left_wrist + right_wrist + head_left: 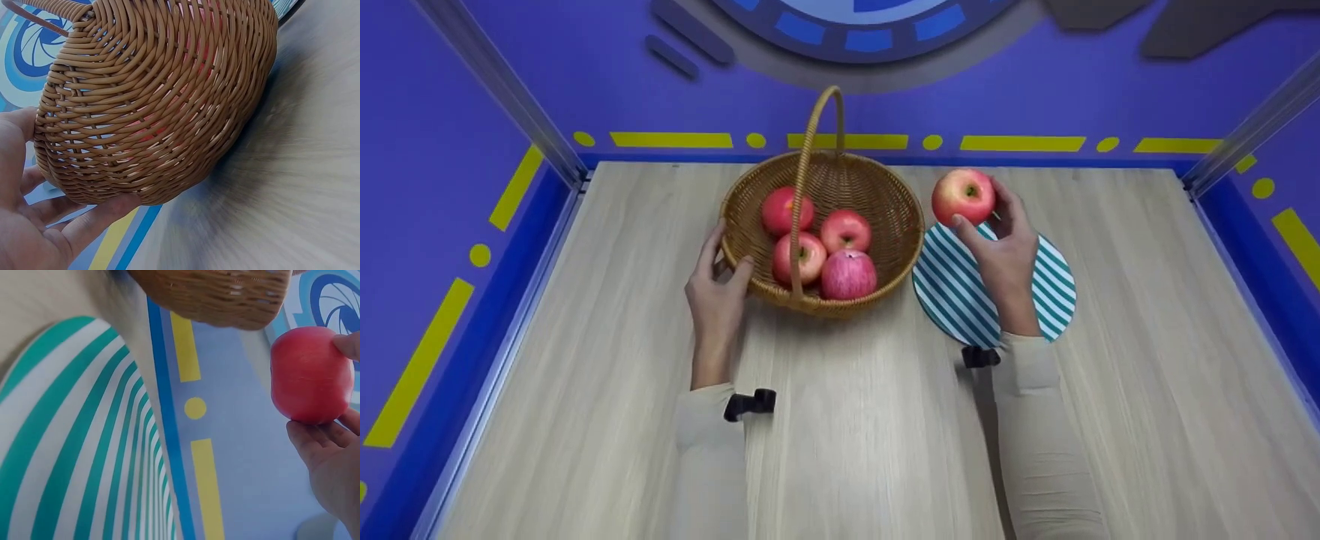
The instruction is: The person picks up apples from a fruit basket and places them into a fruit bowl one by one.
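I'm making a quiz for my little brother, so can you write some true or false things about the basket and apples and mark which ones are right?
1. Four apples lie in the basket. True.
2. The right grip holds a banana. False: it holds a single apple.
3. The left grip touches the basket. True.
4. The striped mat is left of the basket. False: it is on the right.
5. The handle stands up over the basket. True.

Near the back edge of the bench point(870, 427) is a basket point(896, 232), four apples point(849, 276) inside; right of it are a mat point(949, 277) and, in the right hand point(1006, 251), another apple point(962, 196).
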`<control>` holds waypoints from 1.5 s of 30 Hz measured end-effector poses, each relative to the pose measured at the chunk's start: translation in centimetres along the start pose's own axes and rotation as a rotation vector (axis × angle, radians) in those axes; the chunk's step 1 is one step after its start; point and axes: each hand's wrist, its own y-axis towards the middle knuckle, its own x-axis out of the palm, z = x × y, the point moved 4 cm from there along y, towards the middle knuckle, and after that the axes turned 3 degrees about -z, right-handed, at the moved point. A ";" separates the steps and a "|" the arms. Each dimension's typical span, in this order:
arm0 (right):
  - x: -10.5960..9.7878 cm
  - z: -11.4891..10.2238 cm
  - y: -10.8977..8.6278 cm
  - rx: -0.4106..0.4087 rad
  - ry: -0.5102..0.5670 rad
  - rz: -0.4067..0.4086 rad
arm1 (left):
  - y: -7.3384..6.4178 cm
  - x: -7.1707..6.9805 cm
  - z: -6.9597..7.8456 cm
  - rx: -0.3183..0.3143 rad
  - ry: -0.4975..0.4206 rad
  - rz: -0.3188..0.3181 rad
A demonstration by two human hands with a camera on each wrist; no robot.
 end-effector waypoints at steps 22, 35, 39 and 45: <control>-2.3 7.7 0.8 0.214 -0.013 0.056 | 0.1 0.1 0.1 -0.004 0.011 -0.007; -2.7 10.0 0.5 0.434 -0.036 0.049 | 0.1 0.0 0.1 0.004 0.012 -0.013; -2.7 10.3 0.4 0.455 -0.051 0.055 | 0.1 0.0 0.1 0.025 0.005 -0.010; -2.7 10.6 0.3 0.476 -0.050 0.043 | -0.1 0.0 0.8 0.014 -0.019 -0.004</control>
